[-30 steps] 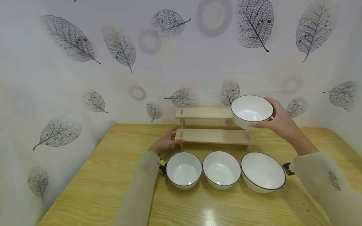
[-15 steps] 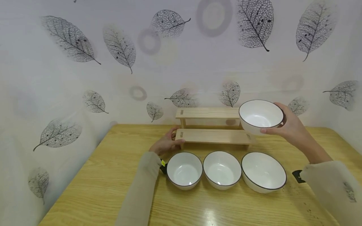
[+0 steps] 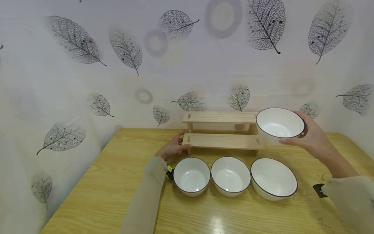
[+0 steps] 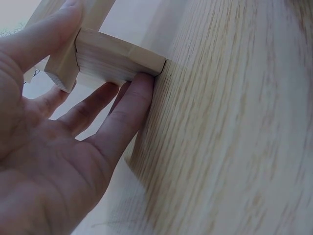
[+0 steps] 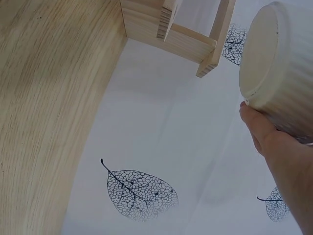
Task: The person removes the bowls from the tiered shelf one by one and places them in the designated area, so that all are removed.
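Observation:
My right hand (image 3: 314, 138) holds a white bowl (image 3: 279, 125) with a dark rim by its right side, in the air at the right end of the rack. The thumb lies along the bowl's near side; in the right wrist view the bowl's pale base (image 5: 259, 51) shows. At the left end of the two-step wooden rack (image 3: 223, 141), my left hand (image 3: 172, 149) grips the lower step. Seen from the left wrist, the thumb lies over the board and fingertips touch the rack's leg (image 4: 117, 56). The rack stands on the table against the wall.
In front of the rack, a left bowl (image 3: 191, 177), a middle bowl (image 3: 230, 177) and a right bowl (image 3: 274, 179) stand in a row on the wooden table (image 3: 111, 182). Behind hangs a leaf-patterned cloth (image 3: 122, 81).
My right hand has moved right and slightly down with the bowl, away from over the rack, uncovering more of the upper step. The left hand stays on the rack.

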The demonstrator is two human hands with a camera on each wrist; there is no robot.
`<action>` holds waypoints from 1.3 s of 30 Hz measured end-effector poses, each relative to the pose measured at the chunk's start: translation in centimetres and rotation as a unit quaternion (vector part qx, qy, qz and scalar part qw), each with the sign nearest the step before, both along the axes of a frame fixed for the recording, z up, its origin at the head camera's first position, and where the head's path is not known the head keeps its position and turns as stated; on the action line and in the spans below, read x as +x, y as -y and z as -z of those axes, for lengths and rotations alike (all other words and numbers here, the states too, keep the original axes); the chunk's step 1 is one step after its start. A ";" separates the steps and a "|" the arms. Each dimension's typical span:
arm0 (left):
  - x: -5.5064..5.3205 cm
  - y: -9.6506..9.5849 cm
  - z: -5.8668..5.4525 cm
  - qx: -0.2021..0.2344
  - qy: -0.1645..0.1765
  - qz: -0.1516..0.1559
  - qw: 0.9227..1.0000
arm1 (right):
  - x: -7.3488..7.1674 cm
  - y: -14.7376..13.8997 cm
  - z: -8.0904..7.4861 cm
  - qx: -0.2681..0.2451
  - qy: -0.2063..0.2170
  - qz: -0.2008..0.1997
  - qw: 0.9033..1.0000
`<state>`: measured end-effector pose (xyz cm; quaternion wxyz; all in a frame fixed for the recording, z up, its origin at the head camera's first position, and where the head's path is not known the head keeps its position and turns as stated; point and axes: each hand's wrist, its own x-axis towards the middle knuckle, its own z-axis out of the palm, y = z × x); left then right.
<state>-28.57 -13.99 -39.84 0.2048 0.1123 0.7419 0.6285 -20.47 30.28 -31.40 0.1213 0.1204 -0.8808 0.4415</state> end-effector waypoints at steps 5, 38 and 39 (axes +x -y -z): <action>0.0 0.1 0.2 0.006 0.002 0.006 1.000 | 0.6 -0.6 0.4 -0.004 0.003 0.002 1.000; -0.1 0.0 0.0 0.014 0.008 0.004 1.000 | 4.3 -5.0 3.8 0.011 -0.037 0.010 0.999; -0.1 0.0 0.0 0.016 0.009 0.005 1.000 | 4.4 -5.1 3.9 0.010 -0.034 0.011 0.999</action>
